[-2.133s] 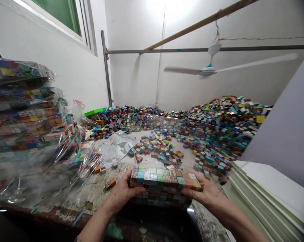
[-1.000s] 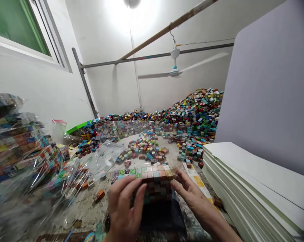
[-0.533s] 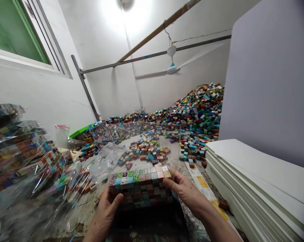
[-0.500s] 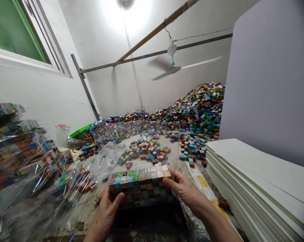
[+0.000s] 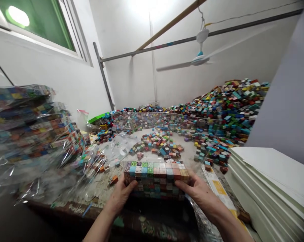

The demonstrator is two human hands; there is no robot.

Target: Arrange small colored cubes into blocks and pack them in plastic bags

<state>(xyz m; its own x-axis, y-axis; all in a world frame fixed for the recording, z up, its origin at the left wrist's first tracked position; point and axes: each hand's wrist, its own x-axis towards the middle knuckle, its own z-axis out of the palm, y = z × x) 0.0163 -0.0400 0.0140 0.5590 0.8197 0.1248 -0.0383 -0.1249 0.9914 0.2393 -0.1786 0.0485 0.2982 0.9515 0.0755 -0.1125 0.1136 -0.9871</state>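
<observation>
Between my two hands is a brick-shaped block of small patterned cubes [image 5: 157,179], set in tight rows. My left hand [image 5: 120,197] grips its left end, the thumb on the near face. At the other end my right hand [image 5: 201,192] holds it the same way, and its far fingers are hidden. A sheet of clear plastic film [image 5: 177,122] rises behind the block; whether it wraps the block I cannot tell. Under the block lies a dark, smooth surface [image 5: 159,215]. Loose cubes [image 5: 162,144] lie just beyond.
A large heap of loose cubes [image 5: 232,104] rises against the back wall. Plastic-wrapped blocks [image 5: 28,124] are stacked at left, beside crumpled film [image 5: 119,144]. White boards [image 5: 273,174] stand piled at right. A fan [image 5: 201,59] hangs from a bar overhead.
The view has swung left, so the scene sits further right. Both hands still hold the block, which now appears more level.
</observation>
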